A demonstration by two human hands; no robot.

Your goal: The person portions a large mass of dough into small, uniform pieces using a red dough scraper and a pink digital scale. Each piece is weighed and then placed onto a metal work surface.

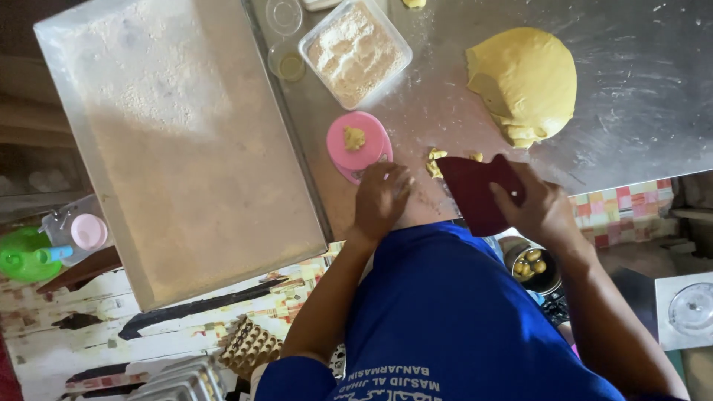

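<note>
right hand (546, 212): gripping a dark red scraper (479, 191), fingers wrapped over its far side, blade edge pointing toward the left hand.
left hand (381, 199): resting knuckles-up on the tabletop (631, 111), fingers curled narrow; whether it is pinching a bit of dough is not showing.
cut pieces (435, 160): small yellow lumps lying between the two hands, just beyond the left hand's fingertips and touching or nearly touching the scraper's corner.
pink scale (358, 142): sitting just beyond the left hand, carrying one small dough lump (354, 138).
dough mass (526, 82): big yellow mound lying well beyond the right hand, near side already cut ragged.
crumb tub (355, 50): clear tub of pale crumbs, standing beyond the scale.
tray (178, 148): large floured tray lying to the left of the left hand, edge close to the scale.
step, as judged: portioning, meaning cutting bits and weighing them on the scale.
doing it well: keeping the scraper upright and pressing straight down, not sawing; trimming with small offcuts rather than recutting the mound; dropping pieces centred on the pan.
risk: sticky dough clinging to the blade; fingers of the left hand sitting close to the cutting edge.
</note>
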